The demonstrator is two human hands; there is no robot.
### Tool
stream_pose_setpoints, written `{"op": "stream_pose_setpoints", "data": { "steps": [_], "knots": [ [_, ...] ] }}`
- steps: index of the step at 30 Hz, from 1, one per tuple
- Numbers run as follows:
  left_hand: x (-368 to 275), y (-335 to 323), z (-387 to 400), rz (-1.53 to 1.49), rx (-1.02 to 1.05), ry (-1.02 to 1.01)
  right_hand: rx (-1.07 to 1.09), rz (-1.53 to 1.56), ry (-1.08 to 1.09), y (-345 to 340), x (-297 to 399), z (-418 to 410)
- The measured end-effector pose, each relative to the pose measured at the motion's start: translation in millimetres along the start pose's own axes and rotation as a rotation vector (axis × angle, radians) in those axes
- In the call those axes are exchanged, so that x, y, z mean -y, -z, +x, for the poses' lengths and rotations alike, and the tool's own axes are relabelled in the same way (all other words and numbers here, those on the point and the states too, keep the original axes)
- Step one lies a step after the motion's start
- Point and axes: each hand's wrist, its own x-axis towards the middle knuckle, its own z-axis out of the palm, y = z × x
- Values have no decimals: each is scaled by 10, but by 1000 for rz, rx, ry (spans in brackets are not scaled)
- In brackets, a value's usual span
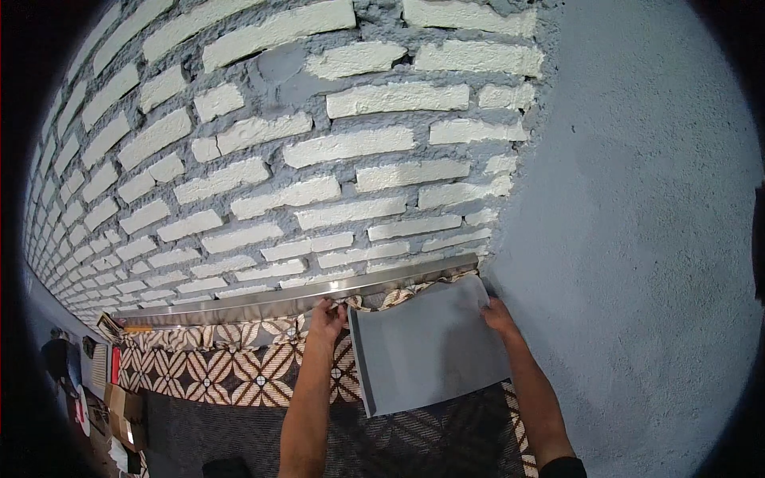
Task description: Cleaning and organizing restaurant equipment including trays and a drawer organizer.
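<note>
A grey sheet-like panel point(427, 346) with a raised lip along its left side lies tilted in front of me, close to the right-hand wall. My right hand point(497, 315) grips its upper right edge. Beside the panel's upper left corner, my left hand point(327, 321) has its fingers curled on the bunched upper edge of a brown, black and cream patterned fabric point(261, 380). Part of this fabric runs behind the panel. Just above my left fingers, a shiny metal strip point(251, 300) runs along the foot of the brick wall.
White-painted bricks point(379, 173) with rough grey mortar rise ahead; a plastered grey wall point(633, 251) stands close at right. Dark mesh-like material point(221, 430) spreads below the fabric. A cardboard box point(125, 412) and a person point(57, 358) are at far left.
</note>
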Motion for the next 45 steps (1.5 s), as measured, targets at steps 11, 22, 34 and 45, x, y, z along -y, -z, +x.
{"op": "stream_pose_setpoints", "data": {
  "steps": [11,22,34,45],
  "knots": [
    [31,-316,-436,-79,258,-180,-55,-192,61,55,-13,-78],
    [689,144,-897,1666,113,-633,-65,-42,75,-27,-39,47],
    [670,1544,-3583,2006,-72,-691,1,-562,452,-836,1049,-3416],
    [732,2028,-3869,2180,-51,-727,-151,-503,485,-1389,466,-3870]
  ]
}}
